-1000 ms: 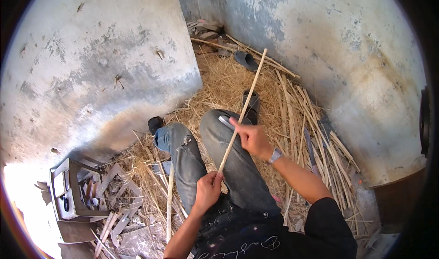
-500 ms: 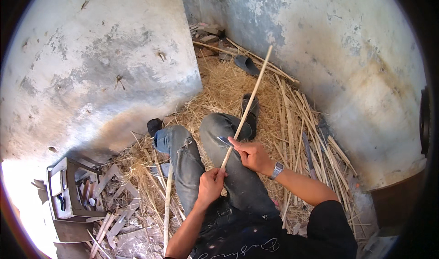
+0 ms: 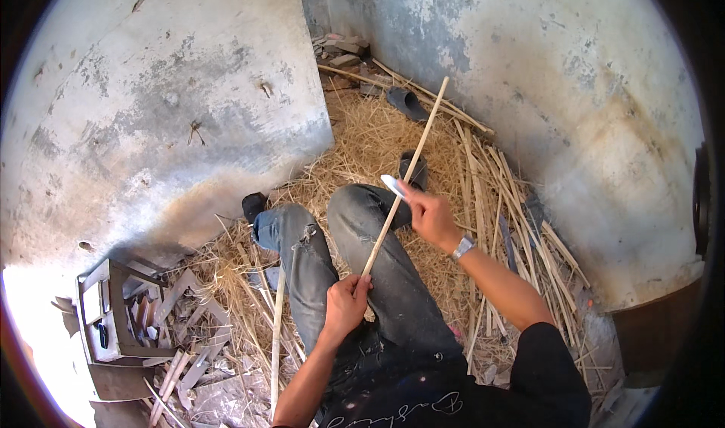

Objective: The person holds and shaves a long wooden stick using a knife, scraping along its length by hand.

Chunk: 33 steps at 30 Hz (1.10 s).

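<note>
A long, pale strip of wood or bamboo (image 3: pixel 421 145) slants up and away from my lap. My left hand (image 3: pixel 347 304) is closed round its near end, above my thigh. Farther along, my right hand (image 3: pixel 433 216) is closed on a knife; its bright blade (image 3: pixel 393 185) lies across the strip, and the handle is hidden in my fingers. The strip passes over my right knee (image 3: pixel 359 209), in worn grey jeans.
Thin shavings (image 3: pixel 366 137) cover the floor around my legs. Long split strips (image 3: pixel 521 235) lie along the right wall. A dark slipper (image 3: pixel 406 103) sits ahead. At left stands a wooden frame (image 3: pixel 113 315) beside scraps. One more strip (image 3: pixel 278 337) leans by my left leg.
My right hand with the knife has moved up and away along the strip, and the blade has turned brighter. My left hand keeps its grip on the near end, almost in place.
</note>
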{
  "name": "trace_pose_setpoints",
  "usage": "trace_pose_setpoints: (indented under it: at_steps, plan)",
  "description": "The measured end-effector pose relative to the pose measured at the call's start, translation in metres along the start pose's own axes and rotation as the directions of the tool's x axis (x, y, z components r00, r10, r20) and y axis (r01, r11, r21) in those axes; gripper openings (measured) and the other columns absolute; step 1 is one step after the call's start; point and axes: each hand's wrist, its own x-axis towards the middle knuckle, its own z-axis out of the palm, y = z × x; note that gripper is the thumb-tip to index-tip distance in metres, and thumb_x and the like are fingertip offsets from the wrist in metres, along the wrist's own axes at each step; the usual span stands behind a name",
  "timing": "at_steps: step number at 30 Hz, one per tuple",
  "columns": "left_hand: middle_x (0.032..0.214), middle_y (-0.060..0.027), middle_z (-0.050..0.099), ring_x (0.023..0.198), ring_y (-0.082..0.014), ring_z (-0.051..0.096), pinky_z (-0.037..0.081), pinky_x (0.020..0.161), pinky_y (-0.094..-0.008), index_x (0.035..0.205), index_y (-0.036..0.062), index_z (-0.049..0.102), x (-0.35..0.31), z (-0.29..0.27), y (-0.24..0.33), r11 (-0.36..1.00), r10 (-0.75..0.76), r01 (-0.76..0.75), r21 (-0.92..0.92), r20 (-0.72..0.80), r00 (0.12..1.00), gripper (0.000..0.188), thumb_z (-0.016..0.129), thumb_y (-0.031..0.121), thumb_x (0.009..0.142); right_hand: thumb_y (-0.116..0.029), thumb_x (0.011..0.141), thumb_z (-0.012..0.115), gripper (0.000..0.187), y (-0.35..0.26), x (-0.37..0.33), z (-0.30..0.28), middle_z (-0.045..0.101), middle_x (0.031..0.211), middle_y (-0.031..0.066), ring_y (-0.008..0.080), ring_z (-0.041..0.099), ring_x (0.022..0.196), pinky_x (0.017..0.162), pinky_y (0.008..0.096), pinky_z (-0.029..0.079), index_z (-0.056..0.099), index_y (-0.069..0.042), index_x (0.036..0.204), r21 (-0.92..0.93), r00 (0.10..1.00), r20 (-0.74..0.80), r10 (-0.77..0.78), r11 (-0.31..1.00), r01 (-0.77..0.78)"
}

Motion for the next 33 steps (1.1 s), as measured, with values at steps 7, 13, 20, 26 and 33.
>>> trace_pose_setpoints:
  at_steps: [7,13,20,26,33]
  plan:
    - [0.060,-0.0023,0.056,0.056,-0.0094,0.050,0.040,0.053,-0.0307,0.085,-0.0027,0.070,0.004,0.002,-0.013,1.000,0.018,-0.018,-0.010,0.004,1.000,0.036,0.060,0.026,0.104,-0.002,0.089,0.061,0.051,-0.020,-0.011,0.004,0.073,0.088,0.0164,0.0239,0.067,0.059,0.053,0.0355,0.051,0.067,-0.019,0.137,-0.036,0.974,0.143,-0.176,0.982,0.183]
    - [0.062,-0.0025,0.057,0.059,-0.0077,0.051,0.040,0.054,-0.0283,0.084,-0.0025,0.069,0.008,-0.003,-0.018,1.000,0.013,-0.012,-0.014,0.041,0.999,0.036,0.060,0.026,0.104,-0.003,0.089,0.062,0.049,-0.025,-0.032,0.009,0.074,0.099,0.0177,0.0283,0.066,0.055,0.050,0.0363,0.051,0.067,-0.016,0.136,0.028,0.908,0.278,-0.314,0.947,0.320]
    - [0.059,-0.0038,0.056,0.056,-0.0091,0.050,0.040,0.053,-0.0312,0.084,-0.0021,0.070,0.006,0.000,-0.011,1.000,-0.018,0.019,-0.022,0.044,0.999,0.035,0.062,0.026,0.104,-0.006,0.097,0.061,0.037,-0.038,-0.044,0.013,0.073,0.084,0.0194,0.0133,0.052,0.050,0.052,0.0293,0.042,0.069,-0.012,0.133,0.220,0.954,0.268,-0.136,0.973,0.077]
    - [0.062,0.0012,0.058,0.058,-0.0050,0.049,0.038,0.053,-0.0271,0.088,-0.0019,0.071,0.006,-0.002,-0.029,0.956,-0.107,0.143,-0.256,0.148,0.983,0.034,0.062,0.026,0.104,-0.013,0.099,0.065,0.041,-0.038,-0.036,-0.007,0.057,0.064,-0.0031,0.0060,0.043,0.055,0.053,0.0254,0.037,0.064,-0.008,0.140,0.608,0.832,0.555,-0.004,0.685,-0.402]
    - [0.059,-0.0046,0.054,0.056,-0.0093,0.049,0.040,0.053,-0.0306,0.088,-0.0023,0.071,-0.005,0.005,-0.004,0.999,-0.019,0.018,-0.041,-0.026,0.999,0.031,0.063,0.023,0.103,-0.025,0.098,0.068,0.035,-0.053,-0.052,0.005,0.066,0.074,0.0051,0.0101,0.054,0.063,0.059,0.0300,0.045,0.069,0.000,0.122,0.457,0.984,0.045,0.171,0.873,-0.172]
